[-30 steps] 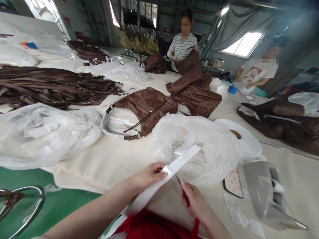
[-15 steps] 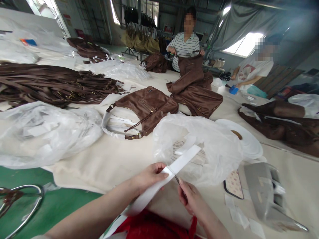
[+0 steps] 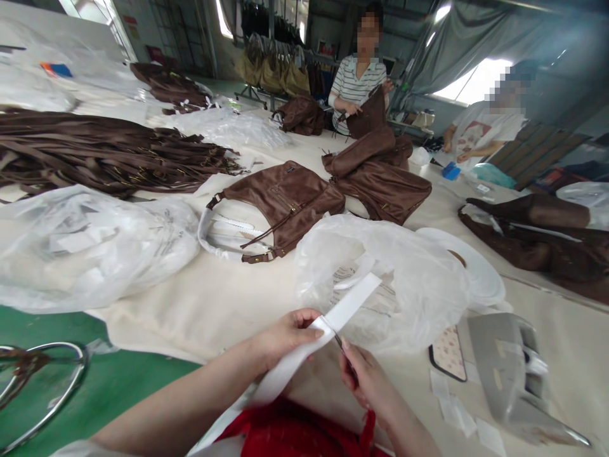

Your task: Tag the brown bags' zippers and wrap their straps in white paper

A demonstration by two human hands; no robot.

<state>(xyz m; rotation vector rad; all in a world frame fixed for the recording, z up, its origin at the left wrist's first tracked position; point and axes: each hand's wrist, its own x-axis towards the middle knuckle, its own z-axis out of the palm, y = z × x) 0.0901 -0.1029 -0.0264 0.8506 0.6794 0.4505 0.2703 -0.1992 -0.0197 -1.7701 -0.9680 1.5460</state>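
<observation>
My left hand (image 3: 292, 336) pinches a long white strip (image 3: 354, 299) between thumb and fingers. The strip's far end sticks out over a crumpled plastic bag (image 3: 419, 279), and its other end trails down towards my lap. In my right hand (image 3: 364, 374) is a pair of scissors (image 3: 339, 341), mostly hidden by the fingers. Their thin dark blades meet the strip's edge just beside my left thumb. Beyond the hands lies a brown shoulder bag (image 3: 304, 203) with its strap wrapped in white.
At right are a grey tape dispenser (image 3: 499, 362), a phone (image 3: 448, 354) and a white roll (image 3: 480, 273). A plastic bag of scraps (image 3: 95, 247) and piled brown straps (image 3: 104, 152) lie at left. Across the table (image 3: 238, 304), one person handles a brown bag; another stands farther right.
The view has shifted slightly. My hands, the strip and the scissors keep nearly the same places. Across the table, the person's hands and the brown bag they hold have moved.
</observation>
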